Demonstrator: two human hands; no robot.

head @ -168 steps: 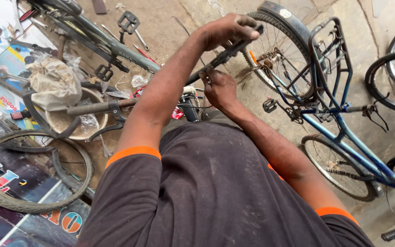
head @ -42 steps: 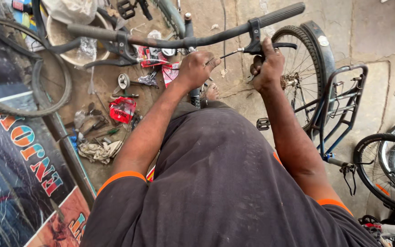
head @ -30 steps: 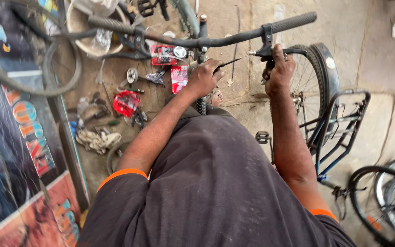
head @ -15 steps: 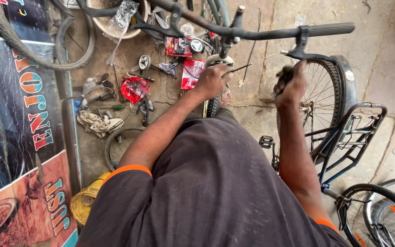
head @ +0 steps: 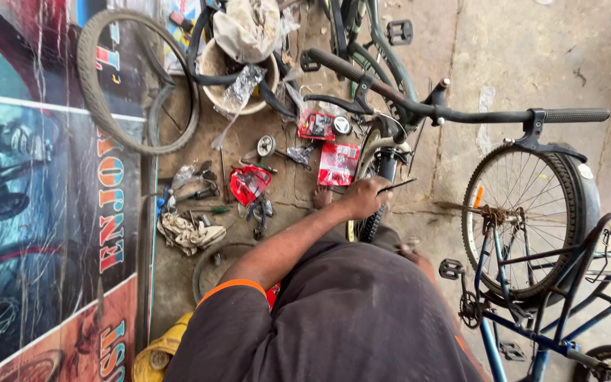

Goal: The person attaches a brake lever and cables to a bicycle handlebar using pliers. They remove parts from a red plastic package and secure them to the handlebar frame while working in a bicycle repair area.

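A bicycle stands in front of me with its black handlebar (head: 461, 113) across the top of the view and its front tyre (head: 370, 221) below it. My left hand (head: 362, 198) is closed around a thin metal tool (head: 396, 187) just above that tyre, beside the fork. Only a small part of my right hand (head: 414, 252) shows, low against my dark shirt and below the handlebar. It touches nothing that I can see, and its fingers are mostly hidden.
A blue bicycle (head: 532, 332) with its rear wheel (head: 525, 212) stands on the right. On the ground lie red packets (head: 337, 163), small tools (head: 199, 191), a rag (head: 189, 233), a loose tyre (head: 136, 78) and a basin (head: 242, 71). A painted banner (head: 37, 212) covers the left.
My right hand has left the brake lever on the handlebar and dropped down to my body. My left hand stays by the front tyre with the thin tool.
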